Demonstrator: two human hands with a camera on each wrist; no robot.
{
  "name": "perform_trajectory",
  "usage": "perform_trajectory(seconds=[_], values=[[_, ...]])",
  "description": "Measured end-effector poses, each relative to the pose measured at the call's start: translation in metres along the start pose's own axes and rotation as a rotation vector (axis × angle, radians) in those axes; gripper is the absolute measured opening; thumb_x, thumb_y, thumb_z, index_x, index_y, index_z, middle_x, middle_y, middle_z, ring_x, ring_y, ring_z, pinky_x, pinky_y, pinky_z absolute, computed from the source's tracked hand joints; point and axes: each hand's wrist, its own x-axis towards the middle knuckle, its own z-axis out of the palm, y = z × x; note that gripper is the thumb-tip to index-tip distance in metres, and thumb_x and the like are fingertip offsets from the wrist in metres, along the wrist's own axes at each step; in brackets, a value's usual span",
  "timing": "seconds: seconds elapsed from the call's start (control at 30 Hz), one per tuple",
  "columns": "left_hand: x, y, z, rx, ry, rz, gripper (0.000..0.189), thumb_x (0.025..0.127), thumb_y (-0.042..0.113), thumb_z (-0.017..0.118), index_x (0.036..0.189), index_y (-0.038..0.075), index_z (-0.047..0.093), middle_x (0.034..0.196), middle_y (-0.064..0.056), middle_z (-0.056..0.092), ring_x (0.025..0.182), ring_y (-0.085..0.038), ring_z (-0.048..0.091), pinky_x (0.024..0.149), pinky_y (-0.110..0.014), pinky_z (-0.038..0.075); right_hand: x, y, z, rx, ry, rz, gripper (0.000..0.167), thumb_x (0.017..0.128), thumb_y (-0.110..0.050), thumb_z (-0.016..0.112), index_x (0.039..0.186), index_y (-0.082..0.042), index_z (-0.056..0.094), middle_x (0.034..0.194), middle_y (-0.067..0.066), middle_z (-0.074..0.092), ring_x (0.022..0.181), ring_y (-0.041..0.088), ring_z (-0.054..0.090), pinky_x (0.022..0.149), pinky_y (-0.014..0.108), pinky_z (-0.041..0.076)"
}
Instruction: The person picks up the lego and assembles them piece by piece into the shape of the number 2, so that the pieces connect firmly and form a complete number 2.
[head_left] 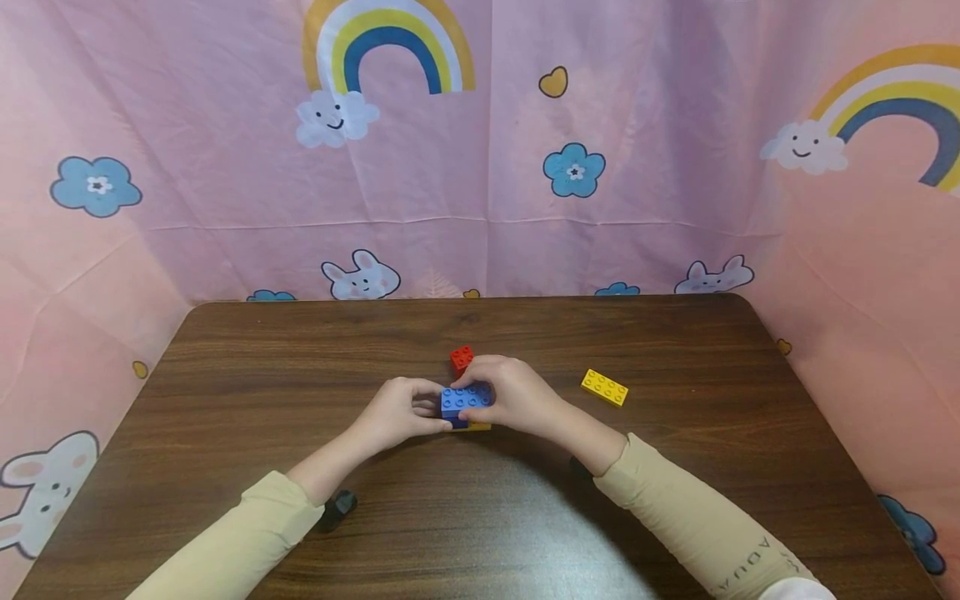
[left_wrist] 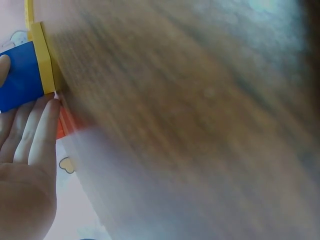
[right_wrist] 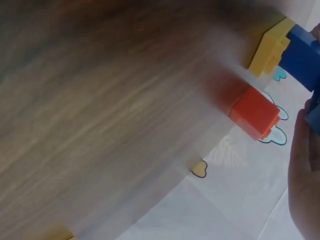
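My right hand pinches an upper blue brick between thumb and fingers. Under it a darker-looking lower blue brick stands on a yellow brick. From the left side, my left hand holds this lower blue brick, thumb on its near face and fingers along the far side. In the left wrist view those fingers are fairly straight against the blue brick. The right wrist view shows the lower blue brick covering part of the yellow brick. Whether the blue bricks are pressed together, I cannot tell.
Just behind the stack a small red brick stands on the brown wooden table. Off to the right lies another yellow brick, studs up. A patterned pink cloth hangs behind the table and at its sides.
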Motion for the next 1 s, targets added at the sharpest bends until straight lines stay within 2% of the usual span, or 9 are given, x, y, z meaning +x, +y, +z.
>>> perform_trajectory(seconds=[0.2,0.5,0.73,1.0], values=[[0.001,0.001,0.0,0.001,0.001,0.001,0.039,0.089,0.005,0.085,0.124,-0.007,0.072,0.128,-0.027,0.073,0.115,-0.039,0.076,0.093,-0.037,0.065,0.001,0.001,0.0,0.018,-0.011,0.007,0.031,0.085,-0.022,0.092,0.111,-0.01,0.081,0.112,0.004,0.078,0.102,0.017,0.07,0.096,0.033,0.063],[0.002,-0.001,0.0,-0.006,0.009,0.004,0.036,0.088,0.003,0.085,0.121,-0.008,0.073,0.127,-0.028,0.073,0.113,-0.039,0.076,0.09,-0.034,0.066,0.0,-0.001,0.004,-0.029,-0.009,0.002,0.032,0.085,-0.023,0.092,0.112,-0.01,0.078,0.112,0.004,0.077,0.106,0.019,0.069,0.098,0.036,0.062],[0.001,-0.002,0.0,-0.02,0.005,0.03,0.035,0.089,0.002,0.084,0.12,-0.009,0.073,0.125,-0.029,0.073,0.112,-0.04,0.076,0.091,-0.033,0.065,-0.001,-0.002,0.007,-0.058,-0.003,-0.047,0.039,0.088,-0.024,0.089,0.121,-0.011,0.074,0.119,0.003,0.076,0.115,0.019,0.067,0.104,0.038,0.06],[0.001,-0.003,0.0,-0.027,0.0,0.047,0.034,0.089,0.0,0.084,0.12,-0.01,0.073,0.123,-0.029,0.073,0.111,-0.041,0.076,0.091,-0.033,0.065,0.0,-0.003,0.012,-0.068,0.056,-0.102,0.035,0.089,-0.027,0.089,0.119,-0.013,0.078,0.115,0.002,0.076,0.109,0.016,0.067,0.098,0.032,0.061]])
